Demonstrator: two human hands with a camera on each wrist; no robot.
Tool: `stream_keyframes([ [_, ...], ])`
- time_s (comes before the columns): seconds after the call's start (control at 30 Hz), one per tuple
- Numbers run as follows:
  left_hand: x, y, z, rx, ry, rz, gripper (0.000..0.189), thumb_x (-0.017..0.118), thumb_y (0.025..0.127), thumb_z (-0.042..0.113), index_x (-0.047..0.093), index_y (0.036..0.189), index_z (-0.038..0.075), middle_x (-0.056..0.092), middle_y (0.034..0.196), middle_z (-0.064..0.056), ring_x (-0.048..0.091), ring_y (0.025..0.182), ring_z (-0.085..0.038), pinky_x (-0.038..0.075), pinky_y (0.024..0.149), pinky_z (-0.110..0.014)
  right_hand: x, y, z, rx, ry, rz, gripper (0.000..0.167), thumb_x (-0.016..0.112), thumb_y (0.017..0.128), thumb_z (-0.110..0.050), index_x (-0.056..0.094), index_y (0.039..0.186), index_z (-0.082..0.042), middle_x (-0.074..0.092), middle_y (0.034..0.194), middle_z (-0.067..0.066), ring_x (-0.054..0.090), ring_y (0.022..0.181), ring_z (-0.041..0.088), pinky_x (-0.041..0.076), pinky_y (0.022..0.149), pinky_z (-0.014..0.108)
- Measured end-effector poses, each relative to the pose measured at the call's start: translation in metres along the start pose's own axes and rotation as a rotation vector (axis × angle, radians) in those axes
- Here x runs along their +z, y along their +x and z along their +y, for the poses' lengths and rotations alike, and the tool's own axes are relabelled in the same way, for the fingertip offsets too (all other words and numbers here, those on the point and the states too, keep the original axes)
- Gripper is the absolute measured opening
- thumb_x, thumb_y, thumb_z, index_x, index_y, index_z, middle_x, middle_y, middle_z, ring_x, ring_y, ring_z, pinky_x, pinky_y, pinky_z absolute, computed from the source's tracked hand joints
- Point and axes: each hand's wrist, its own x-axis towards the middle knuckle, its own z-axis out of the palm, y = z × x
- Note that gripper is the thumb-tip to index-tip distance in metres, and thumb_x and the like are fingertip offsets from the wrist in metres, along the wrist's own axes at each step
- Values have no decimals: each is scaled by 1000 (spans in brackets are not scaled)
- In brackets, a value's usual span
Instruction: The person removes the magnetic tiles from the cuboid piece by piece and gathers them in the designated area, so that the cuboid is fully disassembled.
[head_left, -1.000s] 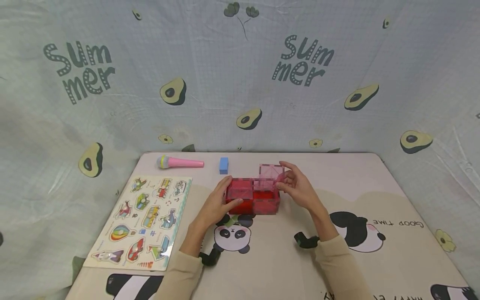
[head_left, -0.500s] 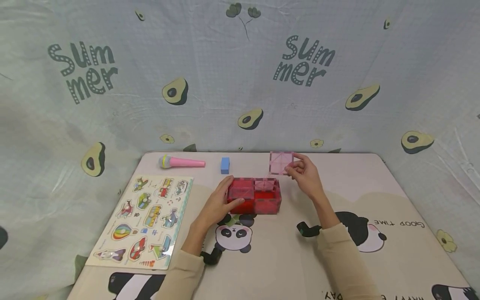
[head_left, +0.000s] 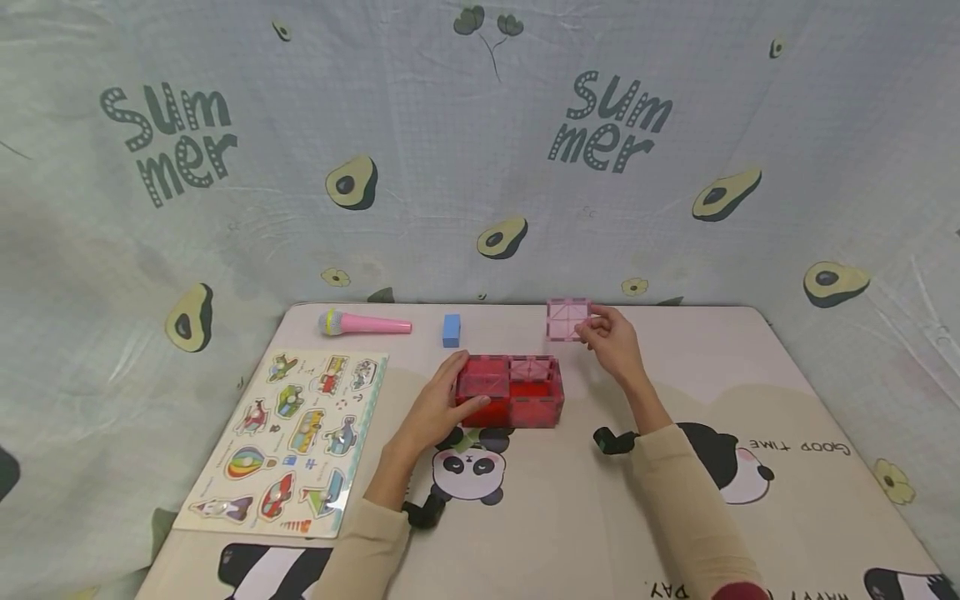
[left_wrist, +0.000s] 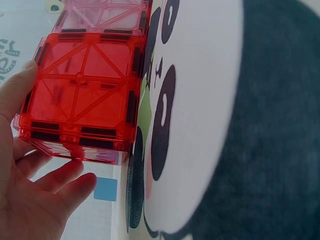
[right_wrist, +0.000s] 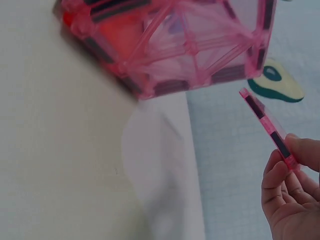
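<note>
A red and pink box built of translucent magnetic tiles (head_left: 537, 412) stands mid-table. Its left half has a tile on top; its right half is open above, showing red inside. My left hand (head_left: 435, 407) holds the box's left end, thumb at the front and fingers behind. The left wrist view shows the red tile face (left_wrist: 82, 80) close up beside that hand (left_wrist: 40, 200). Behind the box to the right, my right hand (head_left: 617, 343) pinches a square pink magnetic tile (head_left: 567, 320) by its right edge. The right wrist view shows this tile (right_wrist: 268, 127) edge-on, apart from the box.
A pink toy microphone (head_left: 371, 324) and a small blue block (head_left: 451, 331) lie toward the table's back edge. At left is a puzzle board (head_left: 288, 442) with vehicle pictures. A printed cloth (head_left: 420, 125) hangs behind the panda-patterned tabletop (head_left: 555, 508).
The pink tile in my right hand has moved from the box's back right corner up, back and to the right, away from the box. My left hand keeps its hold on the box.
</note>
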Motion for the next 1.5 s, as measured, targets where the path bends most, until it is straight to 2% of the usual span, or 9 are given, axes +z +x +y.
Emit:
stream_keyframes([
  [0.23, -2, 0, 0, -6, 12, 0, 87, 72, 89, 45, 28, 159, 15, 28, 166, -6, 32, 151, -31, 37, 118, -53, 3, 16, 12, 104, -27, 3, 49, 65, 97, -21, 52, 139, 1, 68, 116, 21, 67, 92, 30, 50, 64, 14],
  [0.5, -2, 0, -1, 7, 0, -4, 88, 71, 90, 44, 28, 158, 11, 28, 166, -6, 32, 151, -31, 36, 119, -52, 5, 27, 26, 173, -66, 8, 48, 64, 98, -21, 53, 138, 3, 67, 121, 23, 68, 90, 22, 51, 65, 13],
  [0.73, 0, 0, -2, 1, -3, -8, 88, 71, 90, 45, 28, 159, 12, 27, 166, -6, 31, 152, -31, 36, 119, -52, 9, 31, 35, 231, -122, 26, 47, 64, 98, -22, 56, 136, 4, 64, 116, 22, 65, 91, 21, 49, 66, 13],
  [0.9, 0, 0, -1, -1, 2, -10, 87, 71, 89, 45, 28, 159, 15, 28, 166, -6, 31, 152, -30, 36, 119, -52, 10, 34, 37, 238, -200, 36, 47, 60, 100, -23, 55, 138, 6, 63, 117, 24, 60, 99, 27, 56, 83, 29],
  [1.07, -1, -1, -1, 2, -7, -6, 87, 71, 89, 45, 29, 159, 13, 28, 166, -6, 31, 152, -31, 36, 119, -52, 12, 37, 38, 175, -269, 74, 43, 58, 99, -19, 59, 130, 11, 65, 115, 28, 58, 105, 34, 53, 98, 47],
  [1.23, -1, -1, -1, 4, -10, -11, 87, 71, 90, 44, 28, 158, 12, 28, 166, -6, 31, 152, -31, 35, 120, -52, 14, 38, 39, 155, -324, 108, 36, 58, 97, -16, 65, 117, 13, 67, 108, 28, 61, 101, 35, 52, 96, 49],
  [1.5, -1, -1, -1, 5, -3, -6, 87, 71, 89, 44, 29, 158, 11, 28, 166, -6, 31, 152, -31, 36, 119, -53, 18, 40, 42, 166, -382, 116, 29, 58, 97, -14, 69, 106, 12, 69, 102, 26, 60, 94, 31, 54, 88, 46],
])
